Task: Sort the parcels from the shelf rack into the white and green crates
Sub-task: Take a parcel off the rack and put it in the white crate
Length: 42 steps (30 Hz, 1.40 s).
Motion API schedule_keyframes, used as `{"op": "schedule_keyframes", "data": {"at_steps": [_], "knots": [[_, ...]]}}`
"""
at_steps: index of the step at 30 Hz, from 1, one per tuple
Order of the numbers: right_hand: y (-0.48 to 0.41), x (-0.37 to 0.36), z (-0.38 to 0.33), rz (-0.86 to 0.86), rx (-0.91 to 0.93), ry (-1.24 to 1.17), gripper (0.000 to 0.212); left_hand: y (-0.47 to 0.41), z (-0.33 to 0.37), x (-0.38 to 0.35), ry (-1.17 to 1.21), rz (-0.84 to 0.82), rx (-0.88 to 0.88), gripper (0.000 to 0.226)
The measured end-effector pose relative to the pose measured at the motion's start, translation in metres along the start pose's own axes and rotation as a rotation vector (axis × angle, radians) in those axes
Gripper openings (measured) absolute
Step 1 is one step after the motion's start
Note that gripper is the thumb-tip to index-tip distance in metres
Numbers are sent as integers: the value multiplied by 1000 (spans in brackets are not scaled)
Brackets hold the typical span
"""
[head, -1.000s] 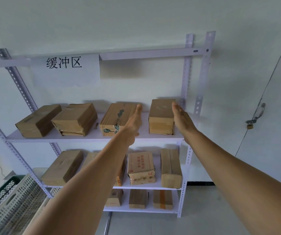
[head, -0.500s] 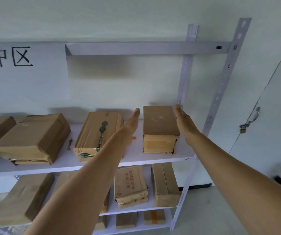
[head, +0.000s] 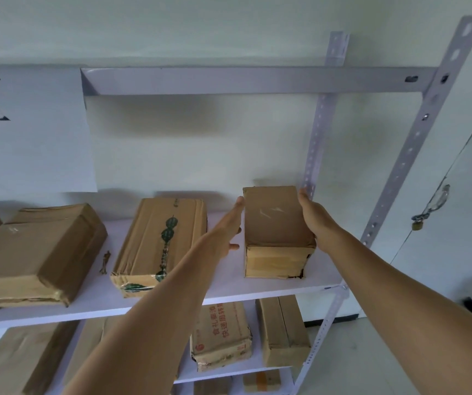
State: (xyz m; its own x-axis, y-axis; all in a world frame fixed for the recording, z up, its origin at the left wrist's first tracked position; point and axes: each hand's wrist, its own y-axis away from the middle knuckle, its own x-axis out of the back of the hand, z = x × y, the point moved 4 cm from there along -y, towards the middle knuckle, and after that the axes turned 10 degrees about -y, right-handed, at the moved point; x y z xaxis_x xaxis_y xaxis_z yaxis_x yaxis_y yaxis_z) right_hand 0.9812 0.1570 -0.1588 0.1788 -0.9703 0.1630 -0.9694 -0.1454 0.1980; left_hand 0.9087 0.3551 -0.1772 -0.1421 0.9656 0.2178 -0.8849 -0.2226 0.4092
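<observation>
A small brown parcel [head: 274, 220] stands at the right end of the upper shelf [head: 229, 292] of the white rack. My right hand [head: 313, 218] lies flat against its right side, fingers along the top edge. My left hand [head: 226, 229] is stretched out flat just left of the parcel, with a thin gap and the thumb pointing toward it. The parcel rests on the shelf. To its left lie a parcel with green-printed tape [head: 160, 240] and a larger brown parcel [head: 38, 252]. No crates are in view.
The rack's perforated uprights [head: 314, 138] stand close behind and to the right of the small parcel. More parcels [head: 220, 334] lie on the lower shelves. A paper sign [head: 29, 132] hangs at upper left. A padlocked door [head: 440, 201] is at right.
The view has moved closer to the rack's right end. My left hand has closed in on the small parcel's left side. My right hand stays against its right side.
</observation>
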Motion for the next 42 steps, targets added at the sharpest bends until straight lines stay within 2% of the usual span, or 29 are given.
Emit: {"op": "schedule_keyframes", "data": {"at_steps": [8, 13, 18, 24, 28, 30, 36, 42], "knots": [[-10, 4, -6, 14, 66, -14, 76, 10, 7, -4, 73, 4, -23, 75], [-11, 11, -19, 6, 127, -80, 68, 20, 13, 2, 185, 36, -68, 91], [-10, 9, -25, -11, 131, -217, 73, 30, 19, 12, 237, 57, -150, 101], [2, 6, -16, -51, 114, -351, 83, 36, 9, 16, 238, 89, -172, 100], [1, 11, -2, -16, 20, -358, 68, 37, -2, 16, 222, 101, -133, 92], [-3, 13, 3, -12, 3, -342, 69, 36, -5, 17, 218, 121, -99, 87], [-6, 11, 8, -29, -76, -251, 67, 30, -10, 19, 125, 142, 33, 89], [-4, 7, 6, -45, -130, -210, 58, 26, -9, 16, 80, 157, 134, 74]]}}
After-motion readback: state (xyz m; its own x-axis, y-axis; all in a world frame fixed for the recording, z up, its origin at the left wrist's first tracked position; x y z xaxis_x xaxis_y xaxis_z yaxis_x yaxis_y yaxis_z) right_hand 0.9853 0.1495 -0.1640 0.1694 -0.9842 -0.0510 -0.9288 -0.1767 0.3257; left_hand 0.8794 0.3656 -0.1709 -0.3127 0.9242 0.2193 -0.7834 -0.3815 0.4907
